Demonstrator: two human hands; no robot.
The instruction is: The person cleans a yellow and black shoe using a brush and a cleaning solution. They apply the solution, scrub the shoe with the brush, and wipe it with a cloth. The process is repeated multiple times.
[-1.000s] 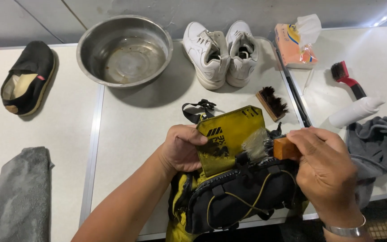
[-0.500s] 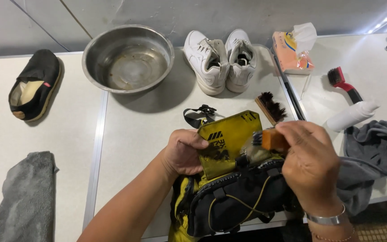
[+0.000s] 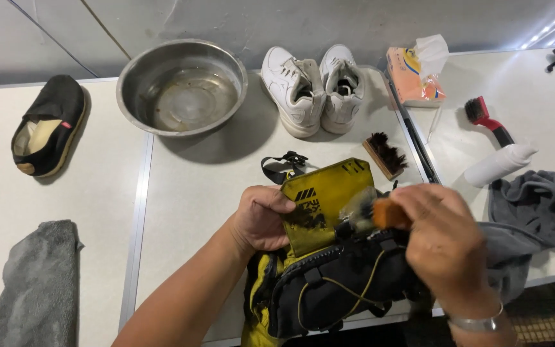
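Yellow and black fabric bag [image 3: 329,257] sits low in middle of frame, at near table edge. Left hand [image 3: 261,218] fingers curl tight on yellow flap, same spot as before. Right hand [image 3: 444,241] pinches small brown wooden brush [image 3: 383,213]; brush slides left across flap since a second ago, bristles blurry. Scrubbing goes on. Round metal bowl [image 3: 181,87] and white shoes [image 3: 316,87] sit up top.

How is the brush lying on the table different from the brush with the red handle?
The wooden brush is a short block with dark bristles and no handle; the red-handled brush has a long, narrow grip. The wooden brush lies on the middle table near the white sneakers; the red-handled brush lies on the right table by a white bottle. Both lie untouched.
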